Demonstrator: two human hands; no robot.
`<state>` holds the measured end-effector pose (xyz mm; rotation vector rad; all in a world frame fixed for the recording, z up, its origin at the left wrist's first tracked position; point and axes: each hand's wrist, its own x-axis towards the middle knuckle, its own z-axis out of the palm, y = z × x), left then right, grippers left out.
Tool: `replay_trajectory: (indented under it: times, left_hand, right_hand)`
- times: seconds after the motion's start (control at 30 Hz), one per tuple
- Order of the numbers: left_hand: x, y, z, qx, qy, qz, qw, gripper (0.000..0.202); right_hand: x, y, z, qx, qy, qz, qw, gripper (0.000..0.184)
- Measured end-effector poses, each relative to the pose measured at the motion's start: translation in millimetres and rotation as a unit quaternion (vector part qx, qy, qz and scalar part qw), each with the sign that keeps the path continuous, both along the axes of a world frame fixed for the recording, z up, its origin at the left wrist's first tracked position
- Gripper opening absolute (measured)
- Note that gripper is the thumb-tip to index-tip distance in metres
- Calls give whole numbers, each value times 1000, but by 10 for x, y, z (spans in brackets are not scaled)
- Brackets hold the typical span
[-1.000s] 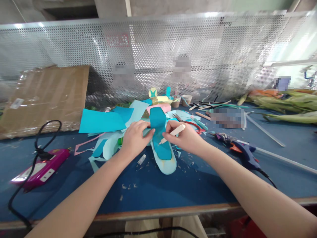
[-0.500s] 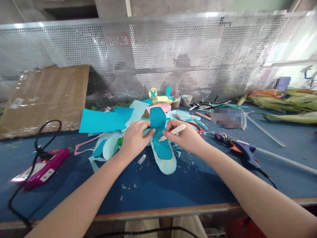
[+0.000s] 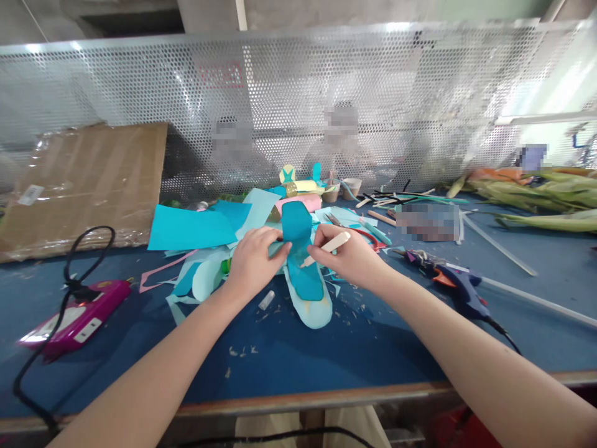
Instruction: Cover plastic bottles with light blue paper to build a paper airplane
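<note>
Teal piece [image 3: 297, 224]: centre of the frame, its lower part lying over a light-blue rounded piece [image 3: 317, 316].
Left hand [image 3: 256, 255]: fingers part-curled, thumb and fingertips close together at the teal piece's left edge; whether they pinch or merely press, I can't tell.
Right hand [image 3: 342, 258]: fingers closed around a cream pen-shaped stick [image 3: 334, 242], its tip pointed down at the teal surface.
Slip risk: if the left fingers let up, the stick's push could skew the teal piece off the one beneath.
Tip risk: bearing down too hard might dent or scratch that soft-looking sheet.
Red-handled scissors [image 3: 369, 236]: just beyond the right hand; a careless reach could catch them.
Glue gun [image 3: 459, 291]: right of the frame, nozzle toward the right wrist; if hot, an outward drift could mean a burn.
</note>
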<state>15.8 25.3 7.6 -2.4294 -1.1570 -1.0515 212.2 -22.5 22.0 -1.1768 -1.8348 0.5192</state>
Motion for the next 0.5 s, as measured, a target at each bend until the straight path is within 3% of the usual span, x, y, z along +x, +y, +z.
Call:
replay_trajectory:
  times: [0.17,0.5]
  left_hand:
    - [3,-4,5,3,2,2,1000,9]
    - [-1,7,-7,3,3,2,1000,9]
  right_hand:
    - [-12,-8,-9,-5,-6,28,1000,21]
    - [-1,-3,-10,-2,2,14,1000,23]
